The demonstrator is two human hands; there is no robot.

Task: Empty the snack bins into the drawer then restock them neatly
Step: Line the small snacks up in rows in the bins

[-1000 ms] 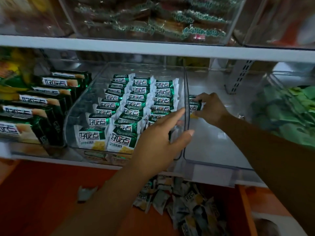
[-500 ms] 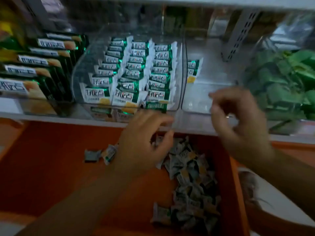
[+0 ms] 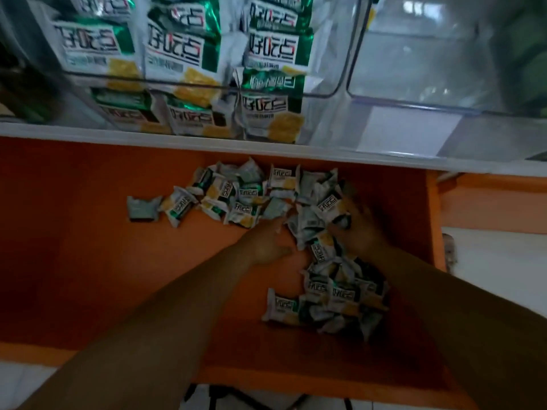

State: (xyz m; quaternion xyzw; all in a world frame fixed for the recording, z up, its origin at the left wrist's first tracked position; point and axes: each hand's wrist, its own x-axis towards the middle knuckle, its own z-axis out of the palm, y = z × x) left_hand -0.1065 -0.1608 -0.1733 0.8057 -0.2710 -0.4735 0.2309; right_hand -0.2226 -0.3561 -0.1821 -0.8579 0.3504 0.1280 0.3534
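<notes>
At the left of the white shelf (image 3: pixel 88 133), the clear plastic bin (image 3: pixel 351 54) is packed with upright rows of green-and-white snack packets (image 3: pixel 177 45). That one looks finished. Below it the orange drawer (image 3: pixel 74 247) is pulled out, and a heap of loose packets (image 3: pixel 251 196) of the same kind sprawls across its floor from the middle toward the right side.

A second ago my right hand was up in the neighbouring bin, standing a packet at its back, while my left was at the wall between the bins. Now both are down in the drawer. My left hand (image 3: pixel 266 241) lies at the heap's near edge, its fingers stretched out and relaxed. The tips just touch a packet and hold nothing. My right hand (image 3: pixel 362 232) is on top of the heap, its fingers (image 3: pixel 343 220) bent down over the packets. In the blur I cannot tell whether they have closed on one.

Further right, the second clear bin (image 3: pixel 414 63) shows only bare floor in the part I can see.

I judge the restocking of this second bin has barely begun. This is the reach for the next handful, and most of the heap has yet to go up and stand in rows like its neighbours.
</notes>
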